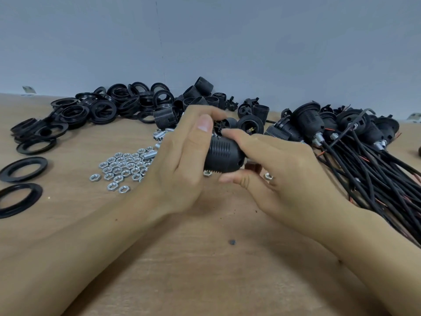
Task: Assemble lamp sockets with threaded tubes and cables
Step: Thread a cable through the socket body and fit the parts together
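1. Two hands meet at the centre of the head view over a wooden table (205, 270), both on one black socket (222, 157) held just above the tabletop.
2. Left hand (182, 169) curls its fingers round the socket's left side, thumb raised along the top.
3. Right hand (280, 176) pinches the socket's right end, index finger on its upper edge and thumb under its lower edge.
4. Left of the hands, silver nuts (120, 167) lie in a loose patch, with short threaded tubes (159, 137) just above them.
5. Black rings (95, 110) are heaped at upper left; two more lie apart at the left edge.
6. Loose socket shells (202, 92) sit by the wall at upper centre.
7. At right, finished sockets with cables (364, 160) lie in a bundle, the cables running toward the lower right.
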